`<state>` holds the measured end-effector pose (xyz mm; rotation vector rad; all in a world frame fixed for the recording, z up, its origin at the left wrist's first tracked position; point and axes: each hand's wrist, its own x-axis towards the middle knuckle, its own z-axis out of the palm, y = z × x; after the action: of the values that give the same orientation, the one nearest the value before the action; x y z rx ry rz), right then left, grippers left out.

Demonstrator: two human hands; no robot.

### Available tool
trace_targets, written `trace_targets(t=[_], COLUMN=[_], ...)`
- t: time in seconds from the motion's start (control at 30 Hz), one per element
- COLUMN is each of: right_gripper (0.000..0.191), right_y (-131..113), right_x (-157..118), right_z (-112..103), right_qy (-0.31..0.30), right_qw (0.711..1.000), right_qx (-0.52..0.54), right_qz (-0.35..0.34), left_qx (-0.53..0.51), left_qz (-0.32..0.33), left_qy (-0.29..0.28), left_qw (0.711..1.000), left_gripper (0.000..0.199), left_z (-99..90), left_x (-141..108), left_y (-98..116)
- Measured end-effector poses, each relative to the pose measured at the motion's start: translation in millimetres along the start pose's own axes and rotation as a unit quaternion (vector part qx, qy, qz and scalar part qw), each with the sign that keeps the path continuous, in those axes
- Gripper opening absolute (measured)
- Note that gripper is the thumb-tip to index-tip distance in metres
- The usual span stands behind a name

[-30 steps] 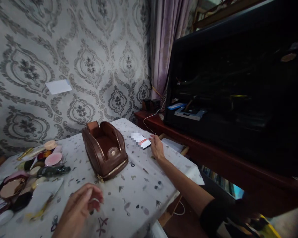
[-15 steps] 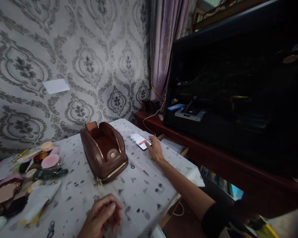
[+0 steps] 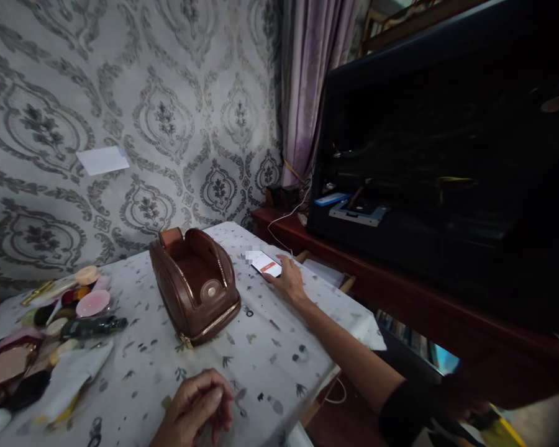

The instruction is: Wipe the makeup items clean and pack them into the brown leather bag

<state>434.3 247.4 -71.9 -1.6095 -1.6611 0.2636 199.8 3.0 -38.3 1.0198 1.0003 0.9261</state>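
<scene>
My right hand point(image 3: 289, 279) is at the near end of a smartphone point(image 3: 259, 259) lying on the table. Its thumb and fingers sit at the phone's opposite edges, and the lit screen shows a red bar. My left hand point(image 3: 195, 406) is loosely curled over the tablecloth at the bottom, thumb against the fingers, with nothing visible in it. Between the hands and the wall stands a brown leather toiletry bag point(image 3: 186, 304), its top unzipped and spread wide. The part of its inside that shows holds no items.
Cosmetics lie heaped at the left, among them a pink round container point(image 3: 93, 303), a dark green bottle point(image 3: 95, 326) and a white pouch point(image 3: 74, 379). A large black screen point(image 3: 423, 205) stands on the red-brown cabinet point(image 3: 377, 267) at right. A white cable point(image 3: 284, 218) runs behind the phone.
My right thumb has slid off the screen to the phone's near edge, and the fingers have shifted slightly. My left hand has moved a little to the right. The bag stays put.
</scene>
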Motion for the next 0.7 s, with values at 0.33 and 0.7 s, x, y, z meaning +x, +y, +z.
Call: trace_targets(t=[0.33, 0.7], right_gripper=[0.051, 0.036], right_y=[2.1, -33.6], right_x=[-0.9, -15.2], right_z=[1.7, -37.9], right_qy=[0.022, 0.089], right_qw=[0.999, 0.977], right_qx=[0.034, 0.177], right_qz=[-0.012, -0.072], left_qx=[0.014, 0.012], left_qz=[-0.001, 0.03], left_qy=[-0.008, -0.012], left_qw=[1.0, 0.999], left_gripper=[0.042, 0.042], left_z=[1.6, -1.2], left_x=[-1.2, -2.0], left_y=[4.1, 0.6])
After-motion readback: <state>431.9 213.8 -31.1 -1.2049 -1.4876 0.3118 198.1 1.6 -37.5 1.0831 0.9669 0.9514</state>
